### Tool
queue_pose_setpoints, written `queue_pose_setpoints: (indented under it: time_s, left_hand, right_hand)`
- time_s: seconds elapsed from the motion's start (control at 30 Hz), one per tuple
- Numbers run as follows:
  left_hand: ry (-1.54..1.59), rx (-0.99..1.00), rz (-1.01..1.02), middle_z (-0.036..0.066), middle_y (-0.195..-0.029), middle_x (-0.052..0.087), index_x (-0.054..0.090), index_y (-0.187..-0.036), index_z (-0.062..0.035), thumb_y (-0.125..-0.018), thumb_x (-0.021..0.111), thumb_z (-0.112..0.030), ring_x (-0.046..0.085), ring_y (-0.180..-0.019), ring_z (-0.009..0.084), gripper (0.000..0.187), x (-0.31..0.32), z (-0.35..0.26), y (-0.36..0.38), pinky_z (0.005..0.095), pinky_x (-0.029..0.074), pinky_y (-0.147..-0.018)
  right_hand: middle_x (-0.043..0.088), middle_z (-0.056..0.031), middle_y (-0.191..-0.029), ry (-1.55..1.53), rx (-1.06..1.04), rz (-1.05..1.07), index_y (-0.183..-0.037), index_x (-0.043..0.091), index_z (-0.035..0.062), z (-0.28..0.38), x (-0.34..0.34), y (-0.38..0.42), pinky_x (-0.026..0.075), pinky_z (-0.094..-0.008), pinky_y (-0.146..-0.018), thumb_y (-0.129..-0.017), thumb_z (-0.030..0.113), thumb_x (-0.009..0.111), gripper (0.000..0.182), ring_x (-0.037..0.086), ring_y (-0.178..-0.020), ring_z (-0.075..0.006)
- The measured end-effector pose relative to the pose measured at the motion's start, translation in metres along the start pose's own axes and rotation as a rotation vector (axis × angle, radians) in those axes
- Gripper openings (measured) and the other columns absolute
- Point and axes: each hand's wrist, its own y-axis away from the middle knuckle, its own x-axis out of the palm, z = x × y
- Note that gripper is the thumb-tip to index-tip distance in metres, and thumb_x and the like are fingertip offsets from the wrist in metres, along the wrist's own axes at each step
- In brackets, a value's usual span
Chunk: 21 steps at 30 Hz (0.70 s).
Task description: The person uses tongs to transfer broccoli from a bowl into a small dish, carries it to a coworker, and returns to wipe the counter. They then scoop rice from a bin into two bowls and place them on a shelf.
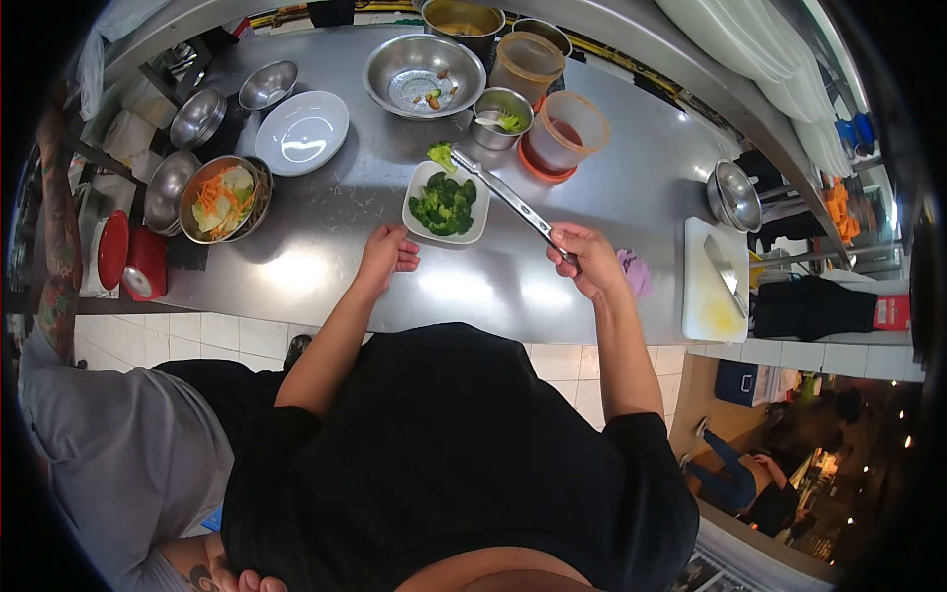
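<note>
My right hand is closed around the handle end of metal tongs, which slant up and left across the counter. At the tongs' tips is a light green broccoli floret, over the far edge of a white square bowl. Dark green broccoli fills that bowl. Just left of the bowl's near corner, my left hand is loosely closed, fingers curled together, with nothing visible in it.
Behind the bowl stand a wide steel bowl with food scraps, a small steel pot and plastic tubs. A white plate and shredded vegetables lie left. Right is a cutting board with a knife. A person in grey stands left.
</note>
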Motion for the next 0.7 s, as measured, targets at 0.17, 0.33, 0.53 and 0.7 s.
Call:
queue_pose_setpoints:
  time_s: [0.17,0.33,0.53,0.7]
  left_hand:
    - [0.005,-0.001,-0.001,0.01,-0.079,0.058,0.045,-0.106,-0.0057,-0.091,0.05,-0.027,0.06,-0.062,0.0192,0.026,0.0,0.0,0.0,0.03,0.052,-0.056]
    - [0.012,0.0,-0.011,0.01,-0.079,0.059,0.044,-0.106,-0.0055,-0.091,0.05,-0.026,0.06,-0.061,0.0192,0.026,-0.001,0.0,-0.001,0.0298,0.052,-0.055]
    - [0.025,-0.004,-0.055,0.011,-0.079,0.059,0.045,-0.107,-0.0045,-0.091,0.05,-0.025,0.06,-0.06,0.0199,0.027,0.0,0.004,-0.004,0.0307,0.052,-0.055]
    - [0.052,0.045,-0.094,0.012,-0.079,0.059,0.045,-0.108,-0.0039,-0.091,0.05,-0.024,0.059,-0.059,0.0199,0.027,-0.006,-0.001,-0.003,0.0312,0.052,-0.054]
  right_hand:
    - [0.053,-0.0043,-0.062,-0.111,-0.002,0.106,-0.099,0.06,-0.0024,-0.003,0.001,0.004,0.028,-0.0188,-0.039,-0.088,0.018,0.059,0.023,0.035,-0.044,-0.0064]
    - [0.053,-0.004,-0.063,-0.231,0.011,0.188,-0.1,0.06,-0.0022,-0.007,-0.002,0.006,0.028,-0.0186,-0.039,-0.088,0.019,0.059,0.024,0.036,-0.044,-0.0066]
    - [0.052,-0.0036,-0.063,-0.037,-0.005,-0.037,-0.101,0.06,-0.0025,-0.033,-0.004,-0.013,0.027,-0.0197,-0.041,-0.088,0.016,0.058,0.022,0.036,-0.045,-0.0068]
    - [0.053,-0.0036,-0.063,-0.07,0.044,-0.066,-0.1,0.06,-0.0025,-0.047,-0.009,-0.018,0.027,-0.0204,-0.041,-0.088,0.015,0.058,0.021,0.038,-0.046,-0.0069]
